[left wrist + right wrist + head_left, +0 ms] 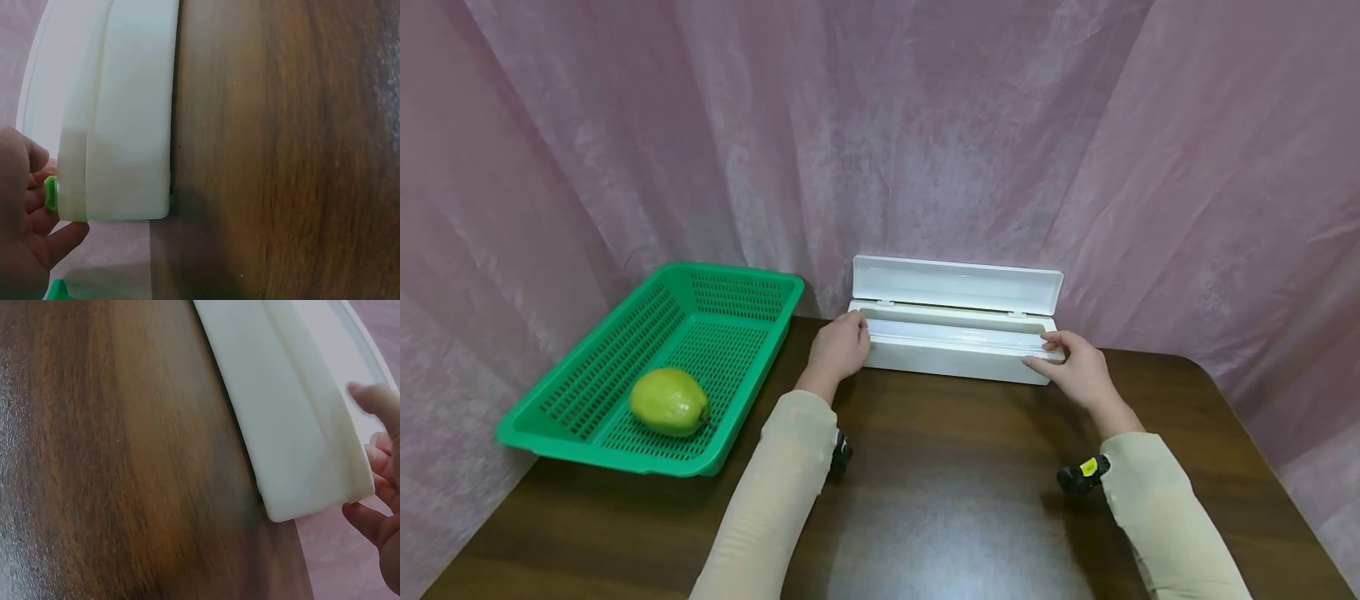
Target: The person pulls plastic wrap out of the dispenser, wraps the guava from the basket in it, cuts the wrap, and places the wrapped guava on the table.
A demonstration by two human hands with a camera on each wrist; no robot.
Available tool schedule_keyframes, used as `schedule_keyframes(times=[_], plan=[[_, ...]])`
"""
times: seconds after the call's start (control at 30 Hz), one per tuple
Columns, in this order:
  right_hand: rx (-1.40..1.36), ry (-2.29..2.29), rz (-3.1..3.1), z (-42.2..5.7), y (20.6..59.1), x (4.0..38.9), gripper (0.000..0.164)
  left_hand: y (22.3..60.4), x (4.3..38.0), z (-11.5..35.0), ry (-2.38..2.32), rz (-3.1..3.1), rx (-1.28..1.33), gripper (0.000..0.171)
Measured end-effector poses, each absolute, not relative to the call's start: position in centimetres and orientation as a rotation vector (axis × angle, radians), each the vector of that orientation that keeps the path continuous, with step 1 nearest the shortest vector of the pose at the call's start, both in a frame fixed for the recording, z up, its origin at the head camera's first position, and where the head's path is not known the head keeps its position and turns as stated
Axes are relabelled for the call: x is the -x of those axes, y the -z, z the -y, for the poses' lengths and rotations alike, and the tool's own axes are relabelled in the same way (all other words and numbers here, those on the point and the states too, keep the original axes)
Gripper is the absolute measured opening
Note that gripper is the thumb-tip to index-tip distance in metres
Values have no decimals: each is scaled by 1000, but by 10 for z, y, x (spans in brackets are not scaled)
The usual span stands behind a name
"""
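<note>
A white cling film box (955,362) stands at the back of the table with its lid (955,283) raised. Across its inside lies a pale roll of cling film (955,333). At the box's left end is my left hand (841,346), thumb and fingers drawn together at the film's edge; whether film is between them I cannot tell. One left finger meets the box's end beside a green tab (51,192). My right hand (1078,371) is at the other end, thumb and forefinger spread apart over the top, another finger (362,519) against the end.
To the left, a green plastic basket (760,392) holds a yellow-green fruit (670,402). The brown wooden table (955,500) ends behind the box at a pink curtain (940,125), which also hangs along both sides.
</note>
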State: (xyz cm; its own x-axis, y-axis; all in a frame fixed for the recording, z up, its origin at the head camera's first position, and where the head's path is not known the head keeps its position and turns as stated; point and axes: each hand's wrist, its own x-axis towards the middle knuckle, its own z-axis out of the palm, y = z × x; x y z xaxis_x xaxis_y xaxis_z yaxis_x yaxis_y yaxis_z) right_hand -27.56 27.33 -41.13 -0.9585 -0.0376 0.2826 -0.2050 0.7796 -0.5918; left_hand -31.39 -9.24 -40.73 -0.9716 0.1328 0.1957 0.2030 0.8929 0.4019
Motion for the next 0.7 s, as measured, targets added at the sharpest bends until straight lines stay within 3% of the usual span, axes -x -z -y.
schedule_keyframes(times=[0.23,0.37,0.7], plan=[[-261,-920,2746,-278,411,274,34,407,312,91,652,2955,259,31],[-182,-945,2716,-278,413,275,24,410,312,92,640,2932,272,24],[-97,-933,2623,-272,418,278,21,411,314,88,539,2872,228,19]])
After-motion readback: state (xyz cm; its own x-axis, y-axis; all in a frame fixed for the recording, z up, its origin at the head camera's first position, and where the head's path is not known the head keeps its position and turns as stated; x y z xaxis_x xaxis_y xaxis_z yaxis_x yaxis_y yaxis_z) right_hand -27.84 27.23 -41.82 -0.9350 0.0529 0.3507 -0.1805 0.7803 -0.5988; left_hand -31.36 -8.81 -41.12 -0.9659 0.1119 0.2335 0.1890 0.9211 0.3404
